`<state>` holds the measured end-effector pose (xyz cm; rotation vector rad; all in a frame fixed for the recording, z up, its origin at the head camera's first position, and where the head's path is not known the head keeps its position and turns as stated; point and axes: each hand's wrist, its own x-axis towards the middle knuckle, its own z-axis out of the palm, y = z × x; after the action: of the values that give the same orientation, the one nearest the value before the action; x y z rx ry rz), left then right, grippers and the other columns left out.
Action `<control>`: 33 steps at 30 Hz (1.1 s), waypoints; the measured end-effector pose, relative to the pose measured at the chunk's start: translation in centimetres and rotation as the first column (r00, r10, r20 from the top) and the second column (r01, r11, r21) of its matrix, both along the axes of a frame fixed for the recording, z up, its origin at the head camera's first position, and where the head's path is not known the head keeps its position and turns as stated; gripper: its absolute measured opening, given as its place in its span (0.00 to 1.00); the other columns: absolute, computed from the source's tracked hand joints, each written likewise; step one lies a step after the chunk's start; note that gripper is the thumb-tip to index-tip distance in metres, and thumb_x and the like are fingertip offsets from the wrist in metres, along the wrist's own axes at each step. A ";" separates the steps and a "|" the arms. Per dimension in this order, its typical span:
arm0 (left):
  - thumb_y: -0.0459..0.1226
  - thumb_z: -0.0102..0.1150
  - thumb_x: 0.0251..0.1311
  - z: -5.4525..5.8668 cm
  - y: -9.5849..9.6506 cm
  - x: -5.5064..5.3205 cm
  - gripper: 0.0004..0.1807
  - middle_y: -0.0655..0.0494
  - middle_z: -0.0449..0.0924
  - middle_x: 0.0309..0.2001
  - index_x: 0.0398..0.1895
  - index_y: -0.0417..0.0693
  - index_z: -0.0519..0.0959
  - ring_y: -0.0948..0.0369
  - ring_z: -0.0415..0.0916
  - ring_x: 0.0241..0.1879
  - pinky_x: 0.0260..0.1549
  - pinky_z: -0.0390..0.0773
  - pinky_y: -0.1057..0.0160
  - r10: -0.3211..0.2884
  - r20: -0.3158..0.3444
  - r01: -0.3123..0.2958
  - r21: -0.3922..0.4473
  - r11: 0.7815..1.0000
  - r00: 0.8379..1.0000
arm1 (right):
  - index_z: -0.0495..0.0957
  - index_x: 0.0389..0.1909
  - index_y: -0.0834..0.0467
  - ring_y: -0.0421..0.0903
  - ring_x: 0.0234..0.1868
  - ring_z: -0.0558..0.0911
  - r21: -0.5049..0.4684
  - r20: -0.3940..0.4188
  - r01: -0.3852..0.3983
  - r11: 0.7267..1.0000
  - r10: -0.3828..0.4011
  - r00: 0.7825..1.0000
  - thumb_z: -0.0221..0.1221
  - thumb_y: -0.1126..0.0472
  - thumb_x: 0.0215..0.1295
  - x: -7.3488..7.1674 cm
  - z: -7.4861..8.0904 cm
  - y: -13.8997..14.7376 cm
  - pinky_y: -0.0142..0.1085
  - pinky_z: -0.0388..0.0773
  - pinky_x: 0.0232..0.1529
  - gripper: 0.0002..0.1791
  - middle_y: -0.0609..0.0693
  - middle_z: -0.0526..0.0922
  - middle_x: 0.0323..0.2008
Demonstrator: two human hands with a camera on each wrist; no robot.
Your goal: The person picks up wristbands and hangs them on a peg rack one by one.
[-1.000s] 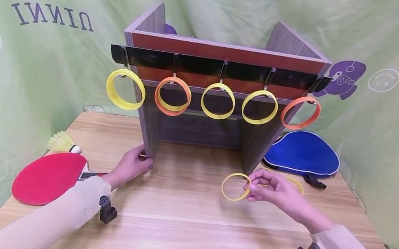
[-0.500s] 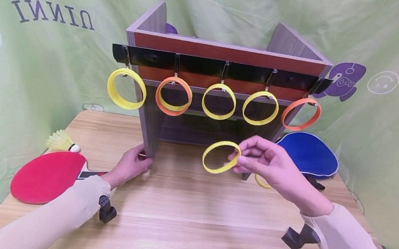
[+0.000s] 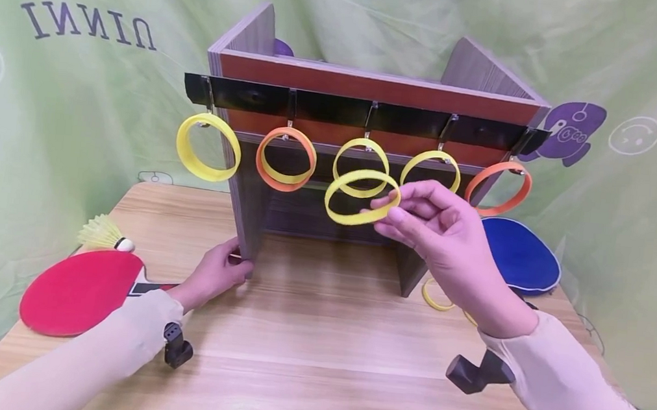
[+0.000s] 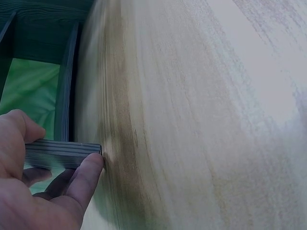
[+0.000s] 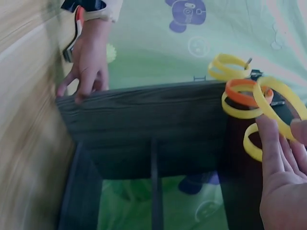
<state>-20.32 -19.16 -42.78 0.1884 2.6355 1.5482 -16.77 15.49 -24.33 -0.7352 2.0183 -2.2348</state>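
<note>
Presently, the right hand pinches a yellow ring between thumb and fingertips, the ring tilted and raised in front of the grey wooden stand. In the head view it overlaps the yellow ring on the middle hook; whether the two touch cannot be determined. The left hand grips the bottom front corner of the stand's left side panel, fingers and thumb set about the board end. Across the stand's red front runs a black rail with five hooks, all bearing rings: yellow at far left, an orange ring together with a yellow one, yellow at the middle, yellow again partly behind the right hand, and orange at far right. On the wooden table, a loose yellow ring lies near the right panel's foot. A blue case lies right of the stand; a red paddle and a shuttlecock lie left.
</note>
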 end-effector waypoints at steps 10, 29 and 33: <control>0.32 0.56 0.68 -0.1 -0.1 0.0 0.33 0.28 0.79 0.60 0.76 0.32 0.64 0.49 0.84 0.47 0.40 0.83 0.66 0.003 0.015 -0.002 -0.005 1.000 1.000 | 0.77 0.48 0.61 0.45 0.48 0.91 -0.124 0.071 0.110 0.986 -0.101 0.992 0.61 0.71 0.71 -0.3 1.4 -1.7 0.38 0.86 0.56 0.08 0.51 0.91 0.43; 0.31 0.57 0.68 0.2 0.1 0.3 0.33 0.28 0.79 0.59 0.75 0.31 0.64 0.50 0.83 0.47 0.37 0.81 0.68 -0.002 -0.003 0.002 -0.003 1.000 1.000 | 0.77 0.51 0.65 0.45 0.43 0.93 -0.013 0.109 0.132 0.991 -0.130 0.986 0.62 0.71 0.71 -1.0 0.6 -1.7 0.37 0.87 0.53 0.11 0.47 0.92 0.39; 0.31 0.56 0.68 0.2 0.1 0.2 0.33 0.28 0.79 0.59 0.75 0.32 0.65 0.50 0.83 0.47 0.37 0.82 0.69 0.000 0.001 0.000 -0.003 1.000 1.000 | 0.77 0.55 0.67 0.45 0.44 0.93 0.007 0.114 0.113 0.994 -0.114 0.987 0.61 0.70 0.72 -1.0 0.5 -1.6 0.37 0.86 0.54 0.13 0.47 0.93 0.41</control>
<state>-20.14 -19.03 -42.62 0.1873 2.6368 1.5441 -17.73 13.90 -23.83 -0.4917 2.0559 -2.2777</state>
